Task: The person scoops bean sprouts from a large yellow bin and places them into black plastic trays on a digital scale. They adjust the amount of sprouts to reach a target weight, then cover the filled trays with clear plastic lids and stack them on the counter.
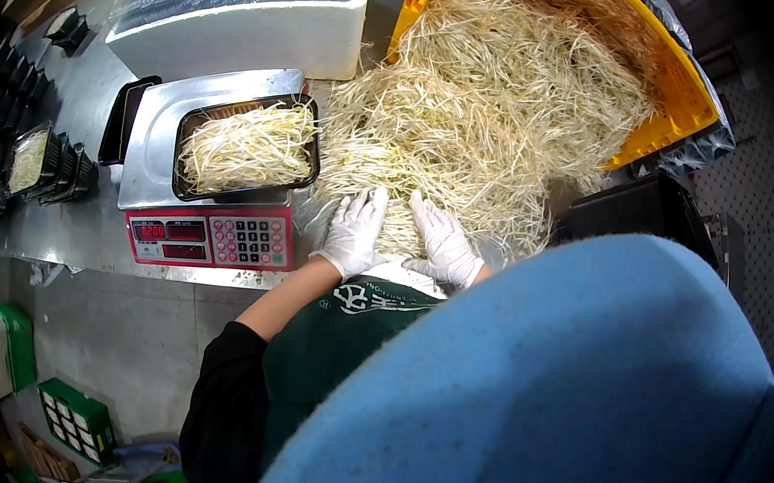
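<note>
A big heap of bean sprouts [473, 113] lies before me, spilling from a tipped yellow plastic crate [672, 123] onto the steel table. My left hand [357, 234], in a white glove, rests on the near left edge of the heap with its fingers stretched forward. Opposite it, my right hand [444, 241], also gloved, lies on the sprouts, its palm turned inward. A small band of sprouts sits between the two hands. Left of them, a black plastic tray [319, 155] filled with sprouts stands on the pan of a red digital scale [211, 239] with a lit display.
Behind the scale is a white foam box [236, 45]. Empty black trays [122, 122] lie left of the pan, and filled, stacked trays [32, 160] stand farther left. A black crate [633, 216] is at my right. Green crates [77, 421] stand on the floor.
</note>
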{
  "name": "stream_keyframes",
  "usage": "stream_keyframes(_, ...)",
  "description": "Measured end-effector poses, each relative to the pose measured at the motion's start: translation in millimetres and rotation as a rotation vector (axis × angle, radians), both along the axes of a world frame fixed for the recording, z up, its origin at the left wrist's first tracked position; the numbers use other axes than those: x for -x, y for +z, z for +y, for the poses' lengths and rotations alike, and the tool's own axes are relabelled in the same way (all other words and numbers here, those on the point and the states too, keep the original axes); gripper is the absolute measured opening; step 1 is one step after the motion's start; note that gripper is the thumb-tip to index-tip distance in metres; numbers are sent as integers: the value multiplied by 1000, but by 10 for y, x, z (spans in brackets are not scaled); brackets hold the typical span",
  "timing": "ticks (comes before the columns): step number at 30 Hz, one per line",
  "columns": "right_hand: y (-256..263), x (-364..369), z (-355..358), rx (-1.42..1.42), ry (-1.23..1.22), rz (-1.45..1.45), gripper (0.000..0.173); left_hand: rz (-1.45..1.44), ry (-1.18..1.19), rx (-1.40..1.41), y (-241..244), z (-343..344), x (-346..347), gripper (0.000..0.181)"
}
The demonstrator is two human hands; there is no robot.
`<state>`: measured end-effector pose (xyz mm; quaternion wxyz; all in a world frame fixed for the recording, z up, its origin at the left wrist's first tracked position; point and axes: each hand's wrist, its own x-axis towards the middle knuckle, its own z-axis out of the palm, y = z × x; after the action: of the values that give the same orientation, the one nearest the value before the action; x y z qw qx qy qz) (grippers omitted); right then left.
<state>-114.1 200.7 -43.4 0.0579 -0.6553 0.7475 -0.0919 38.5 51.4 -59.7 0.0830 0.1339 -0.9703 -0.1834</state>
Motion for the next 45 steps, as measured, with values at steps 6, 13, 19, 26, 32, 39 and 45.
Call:
stream_keyframes(6,-32,256,-356,7,-44,46,79,-18,96,83,-14,-190,282,62)
stream_keyframes(13,562,85,-324,56,-27,50,76,-156,119,31,334,-258,192,76)
stream_keyframes(19,414,410,-132,-150,17,323,49,-231,2,109,-35,-353,-138,57)
stream_keyframes(26,406,235,-233,-22,-260,-315,41,-78,-189,256,219,-93,-209,48)
stream_keyframes(32,80,418,-133,-122,-77,-607,66,17,43,278,155,-222,-485,43)
stream_keyframes(39,-77,-299,-290,68,-153,18,115,-202,144,-88,9,-7,-175,11)
stream_keyframes(45,-16,-296,-437,-102,-356,47,63,-38,172,-134,345,-1,-592,15)
